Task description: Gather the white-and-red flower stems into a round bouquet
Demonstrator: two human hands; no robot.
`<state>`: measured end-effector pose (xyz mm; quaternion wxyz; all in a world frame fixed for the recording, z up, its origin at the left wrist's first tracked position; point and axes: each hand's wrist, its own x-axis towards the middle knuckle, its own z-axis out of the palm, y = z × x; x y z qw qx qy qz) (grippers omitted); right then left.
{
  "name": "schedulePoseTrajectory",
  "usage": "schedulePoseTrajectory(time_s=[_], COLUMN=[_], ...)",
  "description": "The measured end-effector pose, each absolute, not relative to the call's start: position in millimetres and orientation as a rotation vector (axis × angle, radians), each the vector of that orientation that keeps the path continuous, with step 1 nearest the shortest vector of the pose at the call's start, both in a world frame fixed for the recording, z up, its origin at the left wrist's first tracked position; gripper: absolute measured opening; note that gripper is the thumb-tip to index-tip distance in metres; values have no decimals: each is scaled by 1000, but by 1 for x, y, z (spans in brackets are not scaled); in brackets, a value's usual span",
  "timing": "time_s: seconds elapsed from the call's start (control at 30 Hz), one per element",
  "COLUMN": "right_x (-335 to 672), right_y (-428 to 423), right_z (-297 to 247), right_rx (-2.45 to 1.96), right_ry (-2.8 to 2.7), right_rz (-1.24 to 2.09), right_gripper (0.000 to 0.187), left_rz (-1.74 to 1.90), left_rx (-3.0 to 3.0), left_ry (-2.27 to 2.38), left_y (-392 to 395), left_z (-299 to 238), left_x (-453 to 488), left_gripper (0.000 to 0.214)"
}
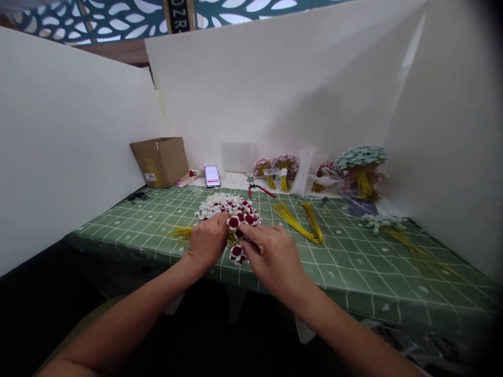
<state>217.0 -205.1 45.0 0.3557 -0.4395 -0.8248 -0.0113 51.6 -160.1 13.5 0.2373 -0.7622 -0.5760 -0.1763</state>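
Observation:
My left hand is closed around the yellow stems of a bunch of artificial flowers, just above the table's front part. The bunch's heads, white and dark red with white petals, spread out beyond my fist. My right hand is closed, thumb and fingers pinching at a small red-and-white flower beside the left fist. Another red-and-white flower cluster hangs lower, under the right fingertips. The fingers partly hide the exact grip.
Red-handled pliers and a bent bundle of yellow stems lie on the green checked tablecloth. Behind stand a cardboard box, a phone, pink bunches and a pale blue bunch. White panels enclose the table.

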Motion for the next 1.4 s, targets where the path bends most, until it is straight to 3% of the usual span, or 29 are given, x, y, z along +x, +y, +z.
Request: schedulePoseTrajectory(time_s=[0.1, 0.23, 0.47, 0.57, 0.77, 1.13, 1.4], right_x=[216, 215, 212, 213, 231, 239, 246], right_y=[-205, -204, -199, -199, -206, -203, -198], right_z=[45, 42, 44, 46, 63, 74, 77], right_rx=[-1162, -1007, -770, -759, -806, -966, -876], right_ry=[-2178, -2121, -1990, -1993, -1942, -2325, -2399], right_rz=[-106, -147, 25, 37, 257, -243, 39], right_gripper=[12, 11, 14, 7, 14, 19, 15], left_rz=[-503, -513, -563, -574, -525, -517, -493], left_rx=[-2116, -2152, -2096, -2090, -2117, -2142, -2148], left_ry=[-1585, -1641, -1594, -1580, -1522, -1104, -1057], left_y=[-161, -163, -160, -158, -155, -154, -153], left_z=[14, 20, 25, 24, 21, 13, 14], left_x=[53, 52, 44, 42, 41, 46, 45], left_gripper=[12, 10, 7, 7, 7, 8, 10])
